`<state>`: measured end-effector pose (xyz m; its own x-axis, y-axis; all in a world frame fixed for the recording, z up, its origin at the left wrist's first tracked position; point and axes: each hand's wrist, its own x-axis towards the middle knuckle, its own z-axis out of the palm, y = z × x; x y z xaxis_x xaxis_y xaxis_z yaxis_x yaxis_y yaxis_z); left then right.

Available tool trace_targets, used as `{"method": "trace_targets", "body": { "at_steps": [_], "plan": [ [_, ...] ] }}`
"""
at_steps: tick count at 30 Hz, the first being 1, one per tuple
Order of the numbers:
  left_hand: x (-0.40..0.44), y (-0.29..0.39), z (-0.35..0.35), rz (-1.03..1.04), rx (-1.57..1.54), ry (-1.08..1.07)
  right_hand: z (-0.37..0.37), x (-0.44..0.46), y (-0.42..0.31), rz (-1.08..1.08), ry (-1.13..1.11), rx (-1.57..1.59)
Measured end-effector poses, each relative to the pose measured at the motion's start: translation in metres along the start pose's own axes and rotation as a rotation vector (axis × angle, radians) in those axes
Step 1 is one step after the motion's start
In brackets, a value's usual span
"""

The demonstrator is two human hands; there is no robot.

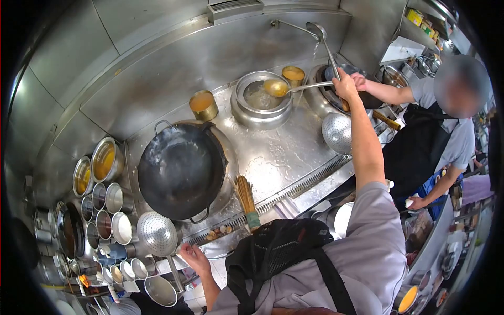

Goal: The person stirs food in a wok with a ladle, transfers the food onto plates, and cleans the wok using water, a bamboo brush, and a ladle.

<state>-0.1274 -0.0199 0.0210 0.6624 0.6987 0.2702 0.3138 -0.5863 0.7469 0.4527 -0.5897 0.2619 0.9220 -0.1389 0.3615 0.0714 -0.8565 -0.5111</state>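
Observation:
My right hand [344, 86] is wrapped round the handle of a ladle [329, 52], whose bowl is raised beside the wall faucet [295, 26]. The ladle's wooden end shows below my fist. A second ladle [275, 87] hangs over the round metal pot [262, 116], its bowl yellowish. Its handle passes behind my hand toward a co-worker's hand [359, 82]. My left hand [195, 258] is low at the counter's front edge, fingers loosely bent and apart, holding nothing. Close by lies a perforated skimmer [157, 233] with its handle pointing toward me.
A black wok [181, 170] sits left of centre, with a bamboo brush [245, 202] beside it. Metal tins [203, 106] of orange liquid stand behind. Several seasoning bowls [122, 228] crowd the left. A co-worker [420, 136] stands at right, near another skimmer [336, 133].

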Motion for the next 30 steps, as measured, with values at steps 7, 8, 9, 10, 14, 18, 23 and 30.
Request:
{"method": "trace_targets", "body": {
  "at_steps": [7, 8, 9, 10, 14, 18, 23, 30],
  "plan": [
    [0.008, 0.012, 0.003, -0.056, -0.117, 0.027, -0.033, -0.033, -0.051, 0.18, -0.104, 0.164],
    [0.008, 0.012, 0.003, -0.056, -0.119, 0.026, -0.031, -0.032, -0.048, 0.18, -0.102, 0.163],
    [0.007, 0.012, 0.003, -0.045, -0.116, 0.03, -0.029, -0.031, -0.047, 0.151, -0.083, 0.156],
    [0.007, 0.012, 0.003, -0.034, -0.111, 0.033, -0.027, -0.031, -0.045, 0.122, -0.065, 0.15],
    [0.006, 0.013, 0.0, -0.062, -0.113, 0.026, -0.026, -0.035, -0.049, 0.146, -0.089, 0.189],
    [0.004, 0.006, -0.003, -0.054, -0.095, 0.033, -0.028, -0.04, -0.059, 0.14, -0.067, 0.157],
    [0.004, 0.007, -0.009, -0.067, -0.077, 0.04, -0.023, -0.04, -0.059, 0.144, -0.075, 0.162],
    [0.002, 0.008, -0.011, -0.065, -0.078, 0.038, -0.027, -0.046, -0.063, 0.13, -0.096, 0.137]
  ]
}}
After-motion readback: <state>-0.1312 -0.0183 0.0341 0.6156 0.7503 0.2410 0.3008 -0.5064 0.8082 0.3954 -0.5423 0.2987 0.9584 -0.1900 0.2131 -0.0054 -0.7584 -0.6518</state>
